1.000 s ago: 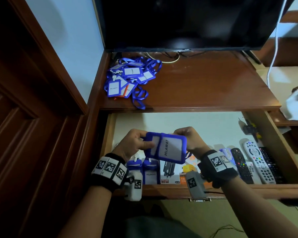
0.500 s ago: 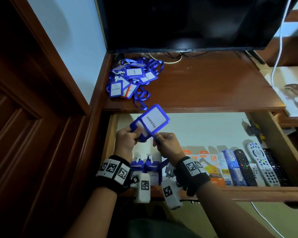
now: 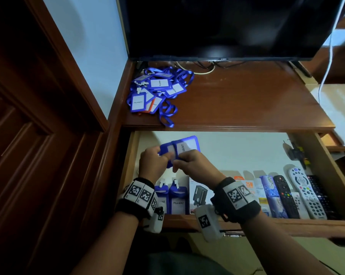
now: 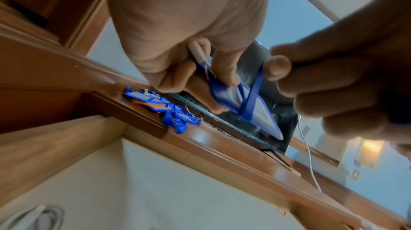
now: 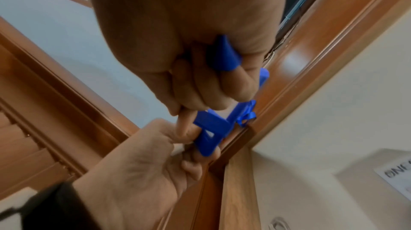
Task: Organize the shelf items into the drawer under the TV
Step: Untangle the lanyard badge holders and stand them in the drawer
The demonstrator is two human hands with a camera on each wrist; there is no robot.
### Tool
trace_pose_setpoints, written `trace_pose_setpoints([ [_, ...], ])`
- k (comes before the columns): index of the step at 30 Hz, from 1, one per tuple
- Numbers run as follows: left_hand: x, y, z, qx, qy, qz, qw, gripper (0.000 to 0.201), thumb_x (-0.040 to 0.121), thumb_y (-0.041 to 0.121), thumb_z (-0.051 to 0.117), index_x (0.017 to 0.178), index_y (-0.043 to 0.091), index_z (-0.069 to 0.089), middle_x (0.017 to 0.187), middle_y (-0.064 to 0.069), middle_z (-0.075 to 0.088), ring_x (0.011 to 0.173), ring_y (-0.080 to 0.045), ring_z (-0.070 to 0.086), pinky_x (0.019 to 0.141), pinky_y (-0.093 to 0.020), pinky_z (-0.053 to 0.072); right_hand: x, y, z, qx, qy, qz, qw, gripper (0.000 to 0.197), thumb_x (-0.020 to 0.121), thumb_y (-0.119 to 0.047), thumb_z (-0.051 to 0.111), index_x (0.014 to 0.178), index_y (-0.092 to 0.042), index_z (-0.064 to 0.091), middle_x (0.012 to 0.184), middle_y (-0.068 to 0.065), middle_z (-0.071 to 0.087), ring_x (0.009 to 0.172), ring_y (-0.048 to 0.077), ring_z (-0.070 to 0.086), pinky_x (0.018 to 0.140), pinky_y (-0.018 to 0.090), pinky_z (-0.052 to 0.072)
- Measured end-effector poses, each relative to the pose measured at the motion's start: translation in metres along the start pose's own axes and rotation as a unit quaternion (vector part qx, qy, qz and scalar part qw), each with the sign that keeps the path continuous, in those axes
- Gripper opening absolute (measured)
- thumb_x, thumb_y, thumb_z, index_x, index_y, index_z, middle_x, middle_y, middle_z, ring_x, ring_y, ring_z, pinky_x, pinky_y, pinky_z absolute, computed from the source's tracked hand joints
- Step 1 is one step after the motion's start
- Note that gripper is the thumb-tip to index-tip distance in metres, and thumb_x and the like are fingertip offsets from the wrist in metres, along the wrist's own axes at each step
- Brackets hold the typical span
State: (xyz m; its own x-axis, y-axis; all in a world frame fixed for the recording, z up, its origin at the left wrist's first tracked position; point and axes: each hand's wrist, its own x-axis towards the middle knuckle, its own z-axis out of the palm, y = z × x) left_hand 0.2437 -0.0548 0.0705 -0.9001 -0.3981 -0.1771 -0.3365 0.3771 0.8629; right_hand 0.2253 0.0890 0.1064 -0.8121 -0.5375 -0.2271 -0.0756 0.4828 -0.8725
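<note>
Over the left part of the open drawer (image 3: 237, 151) I hold a blue badge holder (image 3: 186, 145) with a white "PELAWAT" card. My left hand (image 3: 157, 156) grips its clip end. My right hand (image 3: 180, 158), right beside the left, has its fingers curled round the blue lanyard strap (image 4: 255, 93), which crosses the holder (image 4: 262, 116). In the right wrist view the strap (image 5: 213, 133) runs from my right hand (image 5: 200, 82) to my left hand (image 5: 151, 160). A pile of blue badge holders and lanyards (image 3: 157, 90) lies on the shelf under the TV.
Along the drawer's front stand two blue badge holders (image 3: 175, 199), small boxes (image 3: 200, 195) and several remotes (image 3: 304, 189). The TV (image 3: 227, 26) hangs low over the wooden shelf (image 3: 247, 100). A white cable (image 3: 326, 66) drops at the right. A dark wooden door (image 3: 28, 135) is at the left.
The badge holder has turned from flat to tilted and has moved left and back. My right hand has left its right edge and now works the strap beside my left hand.
</note>
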Motion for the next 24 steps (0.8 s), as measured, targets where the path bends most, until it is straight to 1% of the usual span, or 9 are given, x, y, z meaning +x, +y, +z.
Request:
trace_pose_setpoints([
  [5, -0.003, 0.000, 0.003, 0.080, -0.110, 0.024, 0.990, 0.023, 0.078, 0.037, 0.073, 0.082, 0.015, 0.070, 0.078, -0.006, 0.069, 0.076, -0.024, 0.065, 0.072, -0.041, 0.056, 0.010, 0.006, -0.017, -0.077, 0.005, -0.025, 0.997, 0.037, 0.088, -0.013, 0.064, 0.052, -0.016, 0.055, 0.048, -0.008, 0.044, 0.043, 0.003, 0.040, 0.048, 0.016, 0.031],
  [7, -0.005, 0.004, 0.002, 0.118, -0.155, 0.046, 0.980, 0.013, 0.081, 0.028, 0.068, 0.083, 0.015, 0.070, 0.079, -0.006, 0.069, 0.078, -0.025, 0.064, 0.075, -0.043, 0.055, 0.012, 0.009, -0.022, -0.100, 0.001, -0.023, 0.995, 0.043, 0.086, -0.012, 0.066, 0.047, -0.022, 0.050, 0.046, -0.007, 0.042, 0.044, 0.005, 0.038, 0.048, 0.017, 0.028],
  [9, -0.006, 0.007, 0.001, 0.148, -0.191, 0.056, 0.969, 0.005, 0.081, 0.018, 0.065, 0.077, 0.019, 0.067, 0.078, -0.006, 0.068, 0.078, -0.026, 0.063, 0.075, -0.043, 0.054, 0.013, 0.009, -0.025, -0.132, -0.006, -0.024, 0.991, 0.036, 0.085, -0.013, 0.067, 0.051, -0.017, 0.053, 0.051, -0.002, 0.046, 0.049, 0.007, 0.040, 0.051, 0.023, 0.031],
  [13, -0.009, 0.009, 0.003, 0.195, -0.246, 0.048, 0.948, 0.021, 0.077, 0.007, 0.062, 0.066, 0.025, 0.061, 0.072, -0.002, 0.063, 0.077, -0.025, 0.061, 0.065, -0.033, 0.049, 0.015, 0.015, -0.022, -0.157, -0.004, -0.020, 0.987, 0.022, 0.082, -0.017, 0.071, 0.063, -0.010, 0.063, 0.061, 0.003, 0.056, 0.056, 0.009, 0.046, 0.055, 0.026, 0.036],
  [16, -0.011, 0.010, 0.003, 0.183, -0.275, 0.032, 0.943, 0.018, 0.078, 0.009, 0.065, 0.066, 0.021, 0.060, 0.071, -0.002, 0.062, 0.073, -0.025, 0.060, 0.062, -0.032, 0.047, 0.013, 0.024, -0.024, -0.127, 0.019, -0.013, 0.992, 0.023, 0.080, -0.018, 0.074, 0.060, -0.015, 0.061, 0.059, -0.003, 0.057, 0.056, 0.008, 0.049, 0.056, 0.024, 0.039],
  [18, -0.011, 0.006, 0.000, 0.152, -0.292, 0.020, 0.944, 0.001, 0.079, 0.012, 0.068, 0.080, 0.011, 0.067, 0.082, -0.010, 0.069, 0.081, -0.029, 0.066, 0.073, -0.040, 0.053, 0.011, 0.032, -0.027, -0.091, 0.038, -0.012, 0.995, 0.023, 0.082, -0.018, 0.073, 0.061, -0.015, 0.063, 0.060, -0.001, 0.061, 0.056, 0.009, 0.051, 0.058, 0.025, 0.041],
  [20, -0.011, 0.003, -0.003, 0.121, -0.309, 0.011, 0.943, 0.004, 0.081, 0.010, 0.069, 0.084, 0.007, 0.068, 0.088, -0.015, 0.071, 0.086, -0.031, 0.067, 0.081, -0.042, 0.053, 0.006, 0.038, -0.031, -0.051, 0.048, -0.007, 0.998, 0.024, 0.085, -0.018, 0.070, 0.062, -0.014, 0.065, 0.058, -0.002, 0.063, 0.055, 0.007, 0.051, 0.058, 0.024, 0.042],
  [22, -0.012, 0.000, -0.005, 0.082, -0.326, 0.008, 0.942, 0.005, 0.083, 0.006, 0.067, 0.088, 0.004, 0.069, 0.093, -0.019, 0.071, 0.090, -0.033, 0.067, 0.083, -0.043, 0.053, 0.001, 0.044, -0.033, -0.011, 0.034, 0.006, 0.999, 0.029, 0.089, -0.015, 0.066, 0.060, -0.013, 0.062, 0.046, -0.009, 0.054, 0.046, 0.002, 0.043, 0.050, 0.015, 0.034],
  [24, -0.014, -0.001, -0.005, 0.022, -0.335, 0.004, 0.942, 0.008, 0.085, 0.001, 0.064, 0.091, 0.003, 0.070, 0.089, -0.016, 0.072, 0.086, -0.028, 0.068, 0.080, -0.037, 0.055, -0.004, 0.049, -0.034, 0.045, 0.023, 0.024, 0.998, 0.031, 0.091, -0.015, 0.063, 0.061, -0.009, 0.060, 0.045, -0.007, 0.047, 0.044, 0.005, 0.037, 0.046, 0.013, 0.030],
])
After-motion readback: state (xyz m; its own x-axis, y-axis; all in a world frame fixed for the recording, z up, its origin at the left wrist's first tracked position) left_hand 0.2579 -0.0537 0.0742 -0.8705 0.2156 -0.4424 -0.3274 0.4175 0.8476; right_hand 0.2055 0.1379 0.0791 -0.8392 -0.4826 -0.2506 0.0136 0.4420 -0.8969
